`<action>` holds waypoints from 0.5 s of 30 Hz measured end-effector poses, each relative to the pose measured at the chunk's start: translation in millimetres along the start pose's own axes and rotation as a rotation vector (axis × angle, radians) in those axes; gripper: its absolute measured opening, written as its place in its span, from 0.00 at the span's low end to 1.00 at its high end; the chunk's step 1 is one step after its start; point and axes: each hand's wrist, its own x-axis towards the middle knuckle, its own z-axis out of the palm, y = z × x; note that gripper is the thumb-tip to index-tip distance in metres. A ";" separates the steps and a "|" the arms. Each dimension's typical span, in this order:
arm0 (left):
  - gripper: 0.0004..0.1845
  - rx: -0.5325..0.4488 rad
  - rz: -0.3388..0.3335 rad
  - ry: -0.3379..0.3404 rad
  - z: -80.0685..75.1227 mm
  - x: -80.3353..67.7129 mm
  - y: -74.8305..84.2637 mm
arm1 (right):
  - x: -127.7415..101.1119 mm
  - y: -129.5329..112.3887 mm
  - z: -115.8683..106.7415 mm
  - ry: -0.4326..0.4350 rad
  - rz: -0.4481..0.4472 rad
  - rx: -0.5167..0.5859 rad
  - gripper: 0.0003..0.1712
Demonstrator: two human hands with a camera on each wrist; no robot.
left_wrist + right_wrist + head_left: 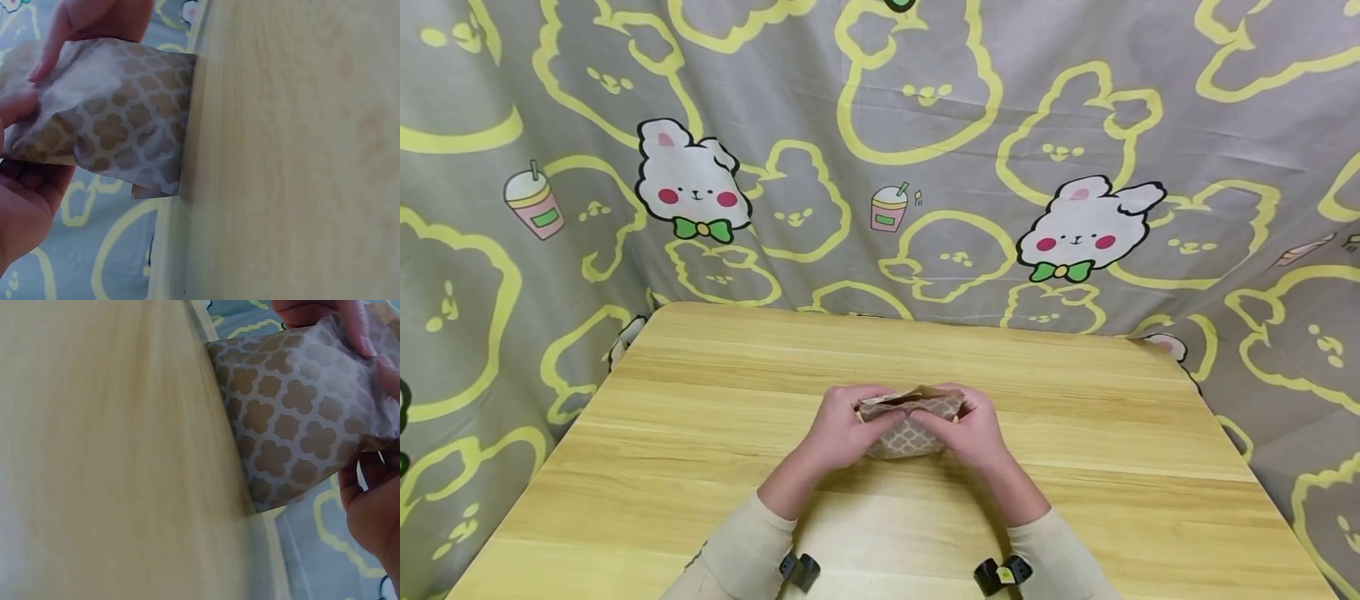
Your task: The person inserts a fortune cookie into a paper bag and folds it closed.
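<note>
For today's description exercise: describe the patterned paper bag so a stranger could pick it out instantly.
Find the wooden table before the bunny-print cloth. Near its middle, the left hand and right hand pinch the paper bag, brown with a white quatrefoil lattice.

One patterned paper bag [908,425], two hands, one wooden table [700,467], one printed cloth backdrop [880,167].

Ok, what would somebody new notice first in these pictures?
First the small brown paper bag with a white quatrefoil pattern, standing mid-table on the wooden table. The left hand and right hand pinch its top edge from either side. Behind, a grey cloth with yellow outlines and white cartoon bunnies fills the background.
</note>
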 end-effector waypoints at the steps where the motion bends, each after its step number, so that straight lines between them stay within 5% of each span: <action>1: 0.11 -0.008 0.013 0.007 -0.1 0.1 1.5 | 0.5 -2.9 -0.2 0.003 -0.008 -0.016 0.18; 9: 0.14 -0.032 0.173 0.094 -2.0 3.2 14.5 | 7.2 -20.0 -0.8 0.004 -0.215 -0.006 0.18; 15: 0.19 -0.025 0.192 0.110 -4.1 3.2 19.8 | 9.2 -20.3 -1.9 0.026 -0.311 0.046 0.20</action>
